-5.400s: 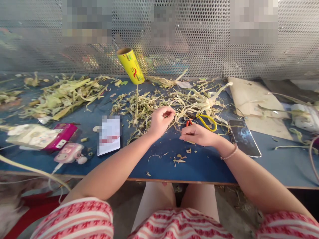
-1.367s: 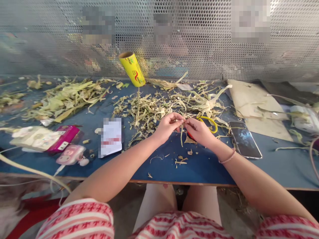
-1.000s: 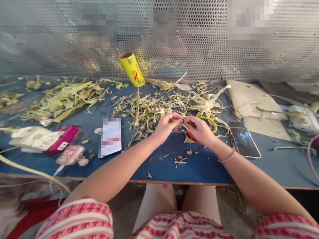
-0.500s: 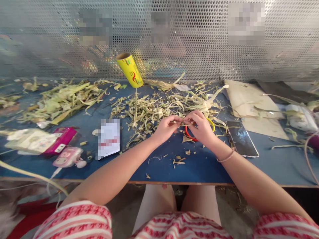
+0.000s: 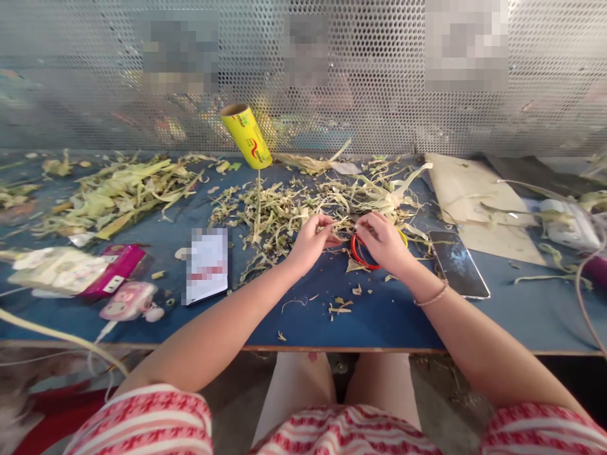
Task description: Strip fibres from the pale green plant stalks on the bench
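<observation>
My left hand [image 5: 313, 243] is closed in a pinch over the near side of a heap of pale dry leaf strips [image 5: 279, 205]. A thin dry leaf strip [image 5: 342, 229] shows at its fingertips. A short gap to the right, my right hand [image 5: 385, 246] has its thumb and fingers pressed together; whatever they hold, if anything, is too small to make out. Under that hand lies a red loop [image 5: 361, 258] with a yellow loop [image 5: 403, 238] beside it, partly covered by the hand. Small leaf scraps [image 5: 339, 308] are scattered nearer the table edge.
On the left are a phone [image 5: 207, 268] with a lit screen, a pink case [image 5: 128, 301], a magenta pack [image 5: 116, 268] and another leaf pile [image 5: 128, 189]. A yellow tube [image 5: 246, 138] stands tilted on a stick. A dark phone [image 5: 458, 262] and cardboard [image 5: 478, 202] lie right; perforated metal [image 5: 370, 114] rises behind.
My hands were together at the fingertips and have drawn apart, the left one slightly to the left. More of the red loop shows between them.
</observation>
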Motion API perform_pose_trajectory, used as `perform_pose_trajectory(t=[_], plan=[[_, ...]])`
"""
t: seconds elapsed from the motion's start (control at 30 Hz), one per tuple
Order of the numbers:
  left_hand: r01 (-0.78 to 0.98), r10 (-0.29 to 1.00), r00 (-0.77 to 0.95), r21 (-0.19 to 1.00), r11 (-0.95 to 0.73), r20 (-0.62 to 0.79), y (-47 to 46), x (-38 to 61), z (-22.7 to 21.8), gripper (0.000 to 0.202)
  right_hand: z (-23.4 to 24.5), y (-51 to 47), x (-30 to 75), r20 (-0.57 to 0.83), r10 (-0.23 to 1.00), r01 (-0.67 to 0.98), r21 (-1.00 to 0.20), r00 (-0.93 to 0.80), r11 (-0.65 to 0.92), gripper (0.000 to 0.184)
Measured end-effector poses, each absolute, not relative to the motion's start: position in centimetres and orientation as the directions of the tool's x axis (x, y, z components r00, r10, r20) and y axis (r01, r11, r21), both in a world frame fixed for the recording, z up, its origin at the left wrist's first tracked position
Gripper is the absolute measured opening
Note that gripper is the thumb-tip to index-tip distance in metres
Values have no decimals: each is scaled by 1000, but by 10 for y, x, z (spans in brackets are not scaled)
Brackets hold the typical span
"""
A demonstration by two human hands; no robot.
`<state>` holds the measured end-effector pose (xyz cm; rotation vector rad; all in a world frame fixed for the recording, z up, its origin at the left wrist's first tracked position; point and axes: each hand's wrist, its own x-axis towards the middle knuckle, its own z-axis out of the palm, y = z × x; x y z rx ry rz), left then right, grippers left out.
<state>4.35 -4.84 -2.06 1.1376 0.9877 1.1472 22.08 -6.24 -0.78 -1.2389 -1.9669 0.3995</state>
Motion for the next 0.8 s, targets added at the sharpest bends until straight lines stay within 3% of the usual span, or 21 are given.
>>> perform_pose_trajectory(t=[0.13,0.27,0.47,0.63,0.8], plan=[[-249,994,100,967,56,-32,-45,44,-24,13,-15,-58,232,392,897,870,-347,-205,350,11],[-248,997,71,969,10,8,-42,42,-28,15,-21,-59,234,247,952,961,-162,-179,223,31],[-188,977,34,962,-200,210,-42,38,-30,15,-13,-63,232,126,986,966,-219,-111,137,51],[-132,976,-51,967,-218,213,-37,35,-29,13,-17,-62,235,102,989,955,-264,-109,133,58],[118,960,67,954,-277,270,-32,30,-30,26,-22,-60,236,158,978,938,-297,-134,177,56]])
